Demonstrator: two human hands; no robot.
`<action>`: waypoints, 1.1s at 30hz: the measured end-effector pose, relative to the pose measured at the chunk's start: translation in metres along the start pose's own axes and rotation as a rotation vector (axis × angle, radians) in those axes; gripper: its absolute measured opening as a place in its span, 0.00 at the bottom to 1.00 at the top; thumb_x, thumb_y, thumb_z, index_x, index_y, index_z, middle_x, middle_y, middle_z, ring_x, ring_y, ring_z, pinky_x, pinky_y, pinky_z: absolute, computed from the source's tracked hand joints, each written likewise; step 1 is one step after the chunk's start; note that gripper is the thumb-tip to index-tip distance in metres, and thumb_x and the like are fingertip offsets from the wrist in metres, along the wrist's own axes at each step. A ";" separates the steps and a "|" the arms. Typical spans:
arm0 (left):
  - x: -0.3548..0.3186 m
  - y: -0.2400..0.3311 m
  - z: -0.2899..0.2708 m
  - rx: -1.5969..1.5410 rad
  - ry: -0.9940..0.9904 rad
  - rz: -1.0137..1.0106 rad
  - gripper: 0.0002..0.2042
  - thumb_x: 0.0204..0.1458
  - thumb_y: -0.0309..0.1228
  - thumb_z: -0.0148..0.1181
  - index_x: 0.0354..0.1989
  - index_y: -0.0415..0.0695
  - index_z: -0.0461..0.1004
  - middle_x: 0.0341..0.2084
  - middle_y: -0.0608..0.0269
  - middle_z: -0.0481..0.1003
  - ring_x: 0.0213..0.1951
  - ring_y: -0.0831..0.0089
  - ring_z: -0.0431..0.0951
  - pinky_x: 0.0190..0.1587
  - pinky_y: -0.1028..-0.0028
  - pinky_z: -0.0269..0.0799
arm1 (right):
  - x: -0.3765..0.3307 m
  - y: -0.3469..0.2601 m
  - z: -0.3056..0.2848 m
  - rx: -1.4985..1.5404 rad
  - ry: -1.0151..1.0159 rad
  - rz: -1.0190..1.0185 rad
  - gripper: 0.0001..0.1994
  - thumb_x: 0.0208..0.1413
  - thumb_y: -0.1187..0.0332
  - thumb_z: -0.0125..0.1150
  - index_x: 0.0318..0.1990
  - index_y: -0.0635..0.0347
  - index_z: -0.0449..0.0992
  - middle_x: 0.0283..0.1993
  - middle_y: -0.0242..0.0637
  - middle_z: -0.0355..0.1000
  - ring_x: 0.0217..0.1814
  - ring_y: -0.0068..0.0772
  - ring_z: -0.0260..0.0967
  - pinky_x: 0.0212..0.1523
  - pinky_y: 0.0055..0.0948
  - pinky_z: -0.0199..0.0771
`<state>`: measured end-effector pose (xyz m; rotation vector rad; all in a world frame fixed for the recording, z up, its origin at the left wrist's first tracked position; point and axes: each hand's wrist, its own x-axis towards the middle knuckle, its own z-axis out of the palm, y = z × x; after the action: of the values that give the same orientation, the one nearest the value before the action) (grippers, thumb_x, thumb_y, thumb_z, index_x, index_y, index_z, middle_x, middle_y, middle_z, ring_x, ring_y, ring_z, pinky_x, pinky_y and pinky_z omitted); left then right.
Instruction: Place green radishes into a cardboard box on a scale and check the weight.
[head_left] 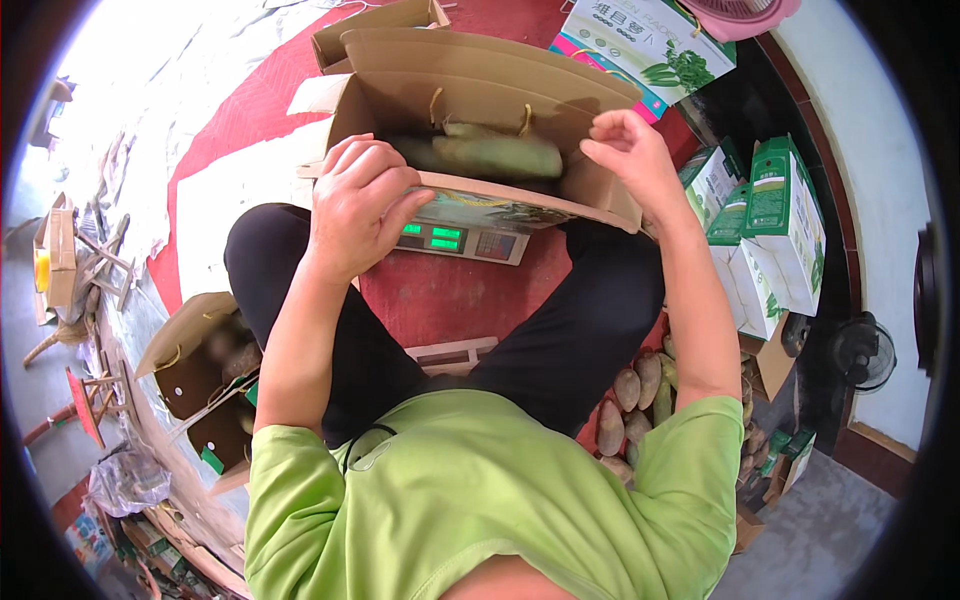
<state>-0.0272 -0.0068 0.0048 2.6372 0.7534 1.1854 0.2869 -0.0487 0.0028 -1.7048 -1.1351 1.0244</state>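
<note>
An open cardboard box (585,185) stands in front of me between my knees, its tall back flap (480,75) raised. Inside lie long pale-green radishes (510,155), with yellow cord handles showing above them on the back wall. My left hand (360,200) is closed over the near left corner of the box, fingers curled across its edge. At the right end, my right hand (635,150) hovers by the wall with fingers half bent and thumb slightly apart, nothing visible between them. Below the box's near edge shows a digital scale (490,245) with a lit green display.
Printed cartons (785,220) stand along the right wall, beside a small black fan (862,352). Many reddish and green radishes (628,390) lie by my right knee. Another open box (190,380) sits at my left. A printed box (645,45) lies at the back near a pink basket (740,12).
</note>
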 end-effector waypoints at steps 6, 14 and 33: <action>-0.001 -0.003 0.002 0.005 -0.002 0.010 0.08 0.41 0.31 0.65 0.25 0.42 0.74 0.24 0.63 0.70 0.32 0.62 0.72 0.46 0.63 0.67 | -0.016 0.023 -0.020 -0.104 0.015 -0.116 0.13 0.48 0.69 0.64 0.41 0.62 0.74 0.36 0.32 0.73 0.39 0.22 0.69 0.43 0.24 0.69; -0.005 -0.007 0.003 0.040 -0.010 -0.021 0.09 0.43 0.31 0.64 0.33 0.41 0.77 0.31 0.61 0.74 0.39 0.60 0.74 0.47 0.64 0.67 | -0.023 0.016 -0.042 -0.074 0.075 -0.141 0.12 0.51 0.70 0.63 0.43 0.63 0.75 0.37 0.29 0.72 0.39 0.18 0.68 0.43 0.21 0.67; -0.005 -0.015 0.001 0.092 0.149 -0.008 0.12 0.37 0.31 0.67 0.33 0.46 0.78 0.33 0.66 0.74 0.42 0.65 0.73 0.46 0.65 0.67 | 0.008 0.077 -0.059 0.015 0.285 0.019 0.14 0.53 0.66 0.63 0.47 0.59 0.74 0.39 0.27 0.73 0.39 0.17 0.68 0.34 0.18 0.64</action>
<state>-0.0353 0.0033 -0.0038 2.6374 0.8629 1.3896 0.3649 -0.0719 -0.0504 -1.7857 -0.9266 0.7685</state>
